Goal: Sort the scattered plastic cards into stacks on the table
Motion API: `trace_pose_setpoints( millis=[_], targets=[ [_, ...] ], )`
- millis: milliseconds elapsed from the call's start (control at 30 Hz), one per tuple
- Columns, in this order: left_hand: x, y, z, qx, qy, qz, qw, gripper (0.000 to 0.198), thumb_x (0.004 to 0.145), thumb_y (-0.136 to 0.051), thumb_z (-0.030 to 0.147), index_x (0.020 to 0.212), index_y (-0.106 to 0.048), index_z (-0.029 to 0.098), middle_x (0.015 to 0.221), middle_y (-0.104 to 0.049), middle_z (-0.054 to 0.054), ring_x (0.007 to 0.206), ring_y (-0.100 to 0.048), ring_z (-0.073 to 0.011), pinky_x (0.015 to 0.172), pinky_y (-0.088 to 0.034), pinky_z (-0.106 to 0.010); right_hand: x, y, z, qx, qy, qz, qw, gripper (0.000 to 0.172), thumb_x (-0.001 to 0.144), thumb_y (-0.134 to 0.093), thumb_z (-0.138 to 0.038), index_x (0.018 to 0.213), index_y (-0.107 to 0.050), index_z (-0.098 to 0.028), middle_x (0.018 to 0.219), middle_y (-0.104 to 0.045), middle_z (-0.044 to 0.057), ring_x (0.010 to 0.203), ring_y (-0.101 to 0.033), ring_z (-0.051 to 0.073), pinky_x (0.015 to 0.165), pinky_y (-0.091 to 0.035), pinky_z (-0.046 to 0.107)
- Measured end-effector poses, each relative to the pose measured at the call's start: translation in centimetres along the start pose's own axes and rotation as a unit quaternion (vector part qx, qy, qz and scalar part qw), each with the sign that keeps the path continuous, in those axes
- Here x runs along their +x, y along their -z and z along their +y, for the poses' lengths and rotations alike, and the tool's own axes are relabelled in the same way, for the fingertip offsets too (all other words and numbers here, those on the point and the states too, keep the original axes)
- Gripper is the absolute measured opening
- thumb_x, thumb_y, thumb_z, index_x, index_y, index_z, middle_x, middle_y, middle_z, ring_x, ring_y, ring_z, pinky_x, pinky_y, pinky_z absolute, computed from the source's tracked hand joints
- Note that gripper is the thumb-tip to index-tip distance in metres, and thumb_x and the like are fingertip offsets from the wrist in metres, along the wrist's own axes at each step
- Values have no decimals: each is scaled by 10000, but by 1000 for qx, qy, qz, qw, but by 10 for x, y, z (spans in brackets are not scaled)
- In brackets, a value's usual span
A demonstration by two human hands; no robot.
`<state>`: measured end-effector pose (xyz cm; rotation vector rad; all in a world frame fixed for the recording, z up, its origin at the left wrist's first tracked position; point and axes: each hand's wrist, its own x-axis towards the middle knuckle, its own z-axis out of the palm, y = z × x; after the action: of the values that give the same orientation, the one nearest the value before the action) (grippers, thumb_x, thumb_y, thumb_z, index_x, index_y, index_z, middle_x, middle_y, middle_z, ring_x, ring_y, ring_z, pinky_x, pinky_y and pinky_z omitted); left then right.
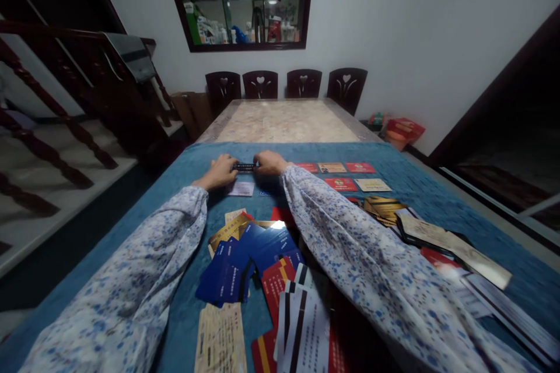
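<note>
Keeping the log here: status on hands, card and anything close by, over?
Left hand and right hand at opposite ends of a dark card. Lavender card close by, near side. Blue cards heaped nearer the body.

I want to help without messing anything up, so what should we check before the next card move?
1. Left hand at one end of the black rectangular card with pale print: ok.
2. Right hand at its other end: ok.
3. Black card flat on the blue fabric cloth: cannot tell.
4. Pale lilac rectangular card apart from the black card: ok.
5. Shiny dark-blue rectangular cards separated: not ok, they overlap.
</note>
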<state>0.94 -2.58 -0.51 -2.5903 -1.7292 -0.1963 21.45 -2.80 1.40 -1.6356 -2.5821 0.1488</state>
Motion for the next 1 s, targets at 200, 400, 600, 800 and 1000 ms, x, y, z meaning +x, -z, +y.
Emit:
trace_pose_setpoints(
  millis=[200,400,600,800,1000],
  targets=[
    [-6,-1,9,-29,-23,19,999,398,879,-516,291,1217,-690,173,1280,-629,-164,1252,-543,-360,1044,-461,-540,-23,7,2,-22,7,12,1000,423,934,-607,-299,1338,-689,-205,1349,-703,123,1211,-655,269,913,-515,316],
    [-13,-2,28,-27,-30,10,999,383,880,-509,288,1193,-683,152,1279,-620,-184,1253,-532,-377,1042,-446,-564,-46,12,10,-38,2,14,999,390,955,-625,-321,1325,-686,-218,1336,-706,115,1212,-652,253,908,-505,313],
    [-17,-8,41,-46,-58,19,997,345,879,-514,300,1164,-671,186,1280,-616,-151,1258,-528,-344,1065,-434,-534,-75,22,13,-52,-7,16,998,378,969,-607,-319,1326,-677,-216,1312,-714,109,1217,-647,256,892,-498,314],
    [-26,-8,60,-51,-72,19,996,277,878,-546,301,1105,-670,201,1260,-624,-141,1245,-528,-343,1053,-437,-526,-104,24,13,-64,-15,24,998,368,982,-587,-320,1323,-661,-202,1376,-672,128,1241,-628,270,911,-500,333],
    [-31,-6,84,-35,-84,10,996,245,904,-545,300,1089,-661,188,1235,-618,-147,1224,-529,-339,1040,-430,-523,-127,22,18,-63,-33,25,997,357,985,-591,-328,1310,-652,-193,1366,-663,145,1268,-601,290,944,-499,365]
  ],
)
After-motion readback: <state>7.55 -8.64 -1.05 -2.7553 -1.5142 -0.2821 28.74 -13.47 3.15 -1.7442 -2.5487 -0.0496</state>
